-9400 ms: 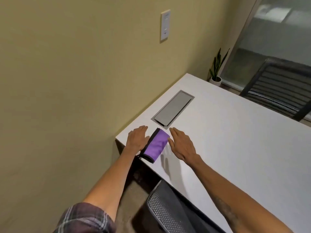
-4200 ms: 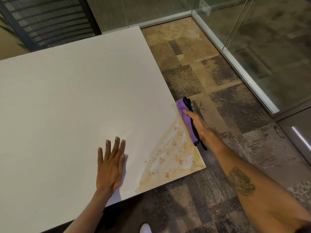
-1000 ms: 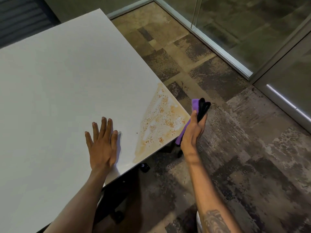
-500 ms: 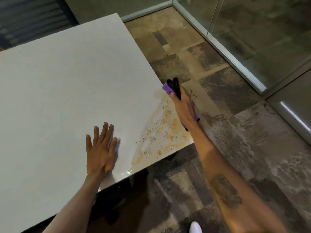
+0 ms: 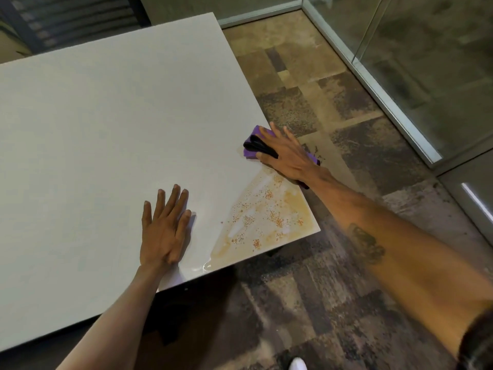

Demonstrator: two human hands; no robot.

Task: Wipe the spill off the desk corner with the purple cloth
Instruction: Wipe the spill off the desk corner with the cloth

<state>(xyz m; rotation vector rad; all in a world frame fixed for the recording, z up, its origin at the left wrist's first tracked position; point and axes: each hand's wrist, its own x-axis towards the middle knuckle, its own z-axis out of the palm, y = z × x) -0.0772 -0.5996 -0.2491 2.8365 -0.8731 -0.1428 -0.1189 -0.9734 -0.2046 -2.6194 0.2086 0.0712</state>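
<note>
An orange-brown spill (image 5: 266,217) with darker specks covers the near right corner of the white desk (image 5: 106,129). The folded purple cloth (image 5: 250,152), black along one edge, lies on the desk's right edge just beyond the spill. My right hand (image 5: 286,156) presses flat on the cloth with fingers spread, hiding most of it. My left hand (image 5: 165,225) rests palm down on the desk, fingers apart, just left of the spill and holding nothing.
Patterned brown carpet (image 5: 333,289) lies right of and below the desk. A glass partition with a metal base rail (image 5: 386,102) runs along the far right. A dark slatted chair back (image 5: 66,20) stands beyond the desk's far edge.
My right hand has brought the cloth from beside the desk corner up onto the desk edge beyond the spill and flattened onto it. My left hand stays planted.
</note>
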